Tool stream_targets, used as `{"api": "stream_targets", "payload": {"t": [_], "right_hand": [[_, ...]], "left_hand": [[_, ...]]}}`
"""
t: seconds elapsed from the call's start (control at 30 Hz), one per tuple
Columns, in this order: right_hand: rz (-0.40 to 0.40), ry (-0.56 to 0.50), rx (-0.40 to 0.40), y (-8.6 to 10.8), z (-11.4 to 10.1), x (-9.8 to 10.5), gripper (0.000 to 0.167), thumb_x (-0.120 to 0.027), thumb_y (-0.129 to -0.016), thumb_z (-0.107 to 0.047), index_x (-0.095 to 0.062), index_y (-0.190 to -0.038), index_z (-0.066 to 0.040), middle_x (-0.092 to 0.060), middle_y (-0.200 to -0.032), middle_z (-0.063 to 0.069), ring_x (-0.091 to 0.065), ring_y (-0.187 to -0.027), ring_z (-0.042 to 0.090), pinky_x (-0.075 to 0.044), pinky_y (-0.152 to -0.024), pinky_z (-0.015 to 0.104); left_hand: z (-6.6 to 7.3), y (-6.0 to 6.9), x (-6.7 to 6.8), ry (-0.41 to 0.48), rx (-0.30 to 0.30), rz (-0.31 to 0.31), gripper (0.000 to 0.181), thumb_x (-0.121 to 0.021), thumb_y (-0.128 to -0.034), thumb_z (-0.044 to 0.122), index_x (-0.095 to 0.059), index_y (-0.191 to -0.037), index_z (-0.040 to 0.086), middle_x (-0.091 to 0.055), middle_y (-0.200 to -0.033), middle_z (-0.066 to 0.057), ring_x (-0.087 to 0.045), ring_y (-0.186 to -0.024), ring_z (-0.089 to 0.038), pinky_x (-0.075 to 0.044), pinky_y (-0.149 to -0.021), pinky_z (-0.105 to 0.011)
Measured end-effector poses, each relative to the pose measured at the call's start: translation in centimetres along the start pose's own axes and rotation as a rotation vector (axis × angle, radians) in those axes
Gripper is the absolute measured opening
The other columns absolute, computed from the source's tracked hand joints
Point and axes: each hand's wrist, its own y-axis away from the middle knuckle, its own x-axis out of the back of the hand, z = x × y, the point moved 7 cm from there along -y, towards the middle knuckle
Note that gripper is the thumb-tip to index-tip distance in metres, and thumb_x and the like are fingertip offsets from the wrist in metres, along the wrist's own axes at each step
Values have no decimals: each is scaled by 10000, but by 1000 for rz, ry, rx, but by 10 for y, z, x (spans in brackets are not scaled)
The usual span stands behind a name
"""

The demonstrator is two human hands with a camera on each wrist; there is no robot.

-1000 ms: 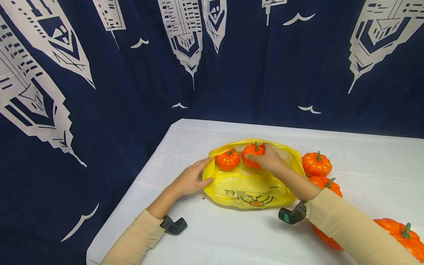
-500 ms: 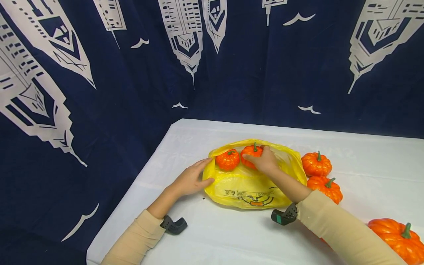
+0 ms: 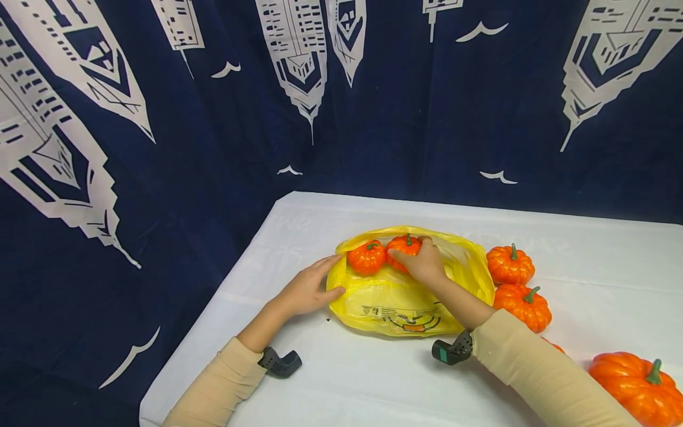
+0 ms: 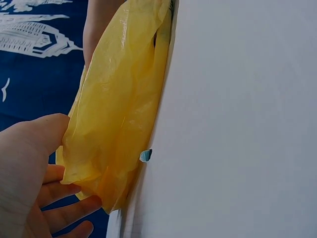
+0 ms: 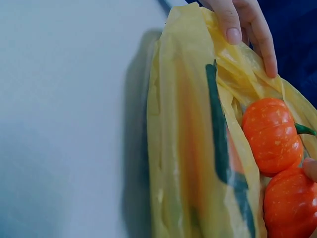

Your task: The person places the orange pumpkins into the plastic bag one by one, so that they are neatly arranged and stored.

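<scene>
A yellow plastic bag (image 3: 395, 302) lies on the table with its mouth spread wide. Inside, a small orange pumpkin (image 3: 366, 257) sits at the left. Beside it, my right hand (image 3: 425, 262) holds a second small pumpkin (image 3: 401, 244), thumb at the front and fingers behind. The right wrist view shows these two, the left pumpkin (image 5: 272, 136) and the held pumpkin (image 5: 292, 206), touching. My left hand (image 3: 309, 289) rests against the bag's left end, thumb and fingers spread and fairly straight. In the left wrist view its fingers (image 4: 74, 210) touch the yellow plastic.
Two small pumpkins, one at the back (image 3: 510, 264) and one in front of it (image 3: 525, 307), stand just right of the bag. A larger pumpkin (image 3: 637, 385) sits at the lower right. My right sleeve (image 3: 539, 362) mostly covers another. A dark blue patterned curtain (image 3: 395, 130) hangs behind the white table (image 3: 341, 379).
My right hand has moved slightly left and down with its pumpkin, which now sits against the left one. The left hand has stayed in place.
</scene>
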Motion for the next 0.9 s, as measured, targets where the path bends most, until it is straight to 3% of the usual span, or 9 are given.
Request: {"api": "stream_targets", "payload": {"t": [0.6,0.9], "right_hand": [[49,-9,26,1,3,1,920,-705,-860,-440,-252,-1490,55,-343,-1417,331,-401,-1263,468,-391,-1051,537],[67,-100,29,13,-1,7,908,-715,-869,-422,-258,-1491,56,-301,-1453,318,-372,-1297,453,-365,-1077,525]], "left_hand": [[-2,1,-2,4,4,-4,721,-655,-909,331,-365,-1493,24,-398,-1506,-155,-368,-1384,-315,-307,-1129,-462],[-4,0,-2,-1,16,-6,725,-651,-910,338,-358,-1499,31,-391,-1511,-155,-365,-1385,-318,-307,-1128,-465]]}}
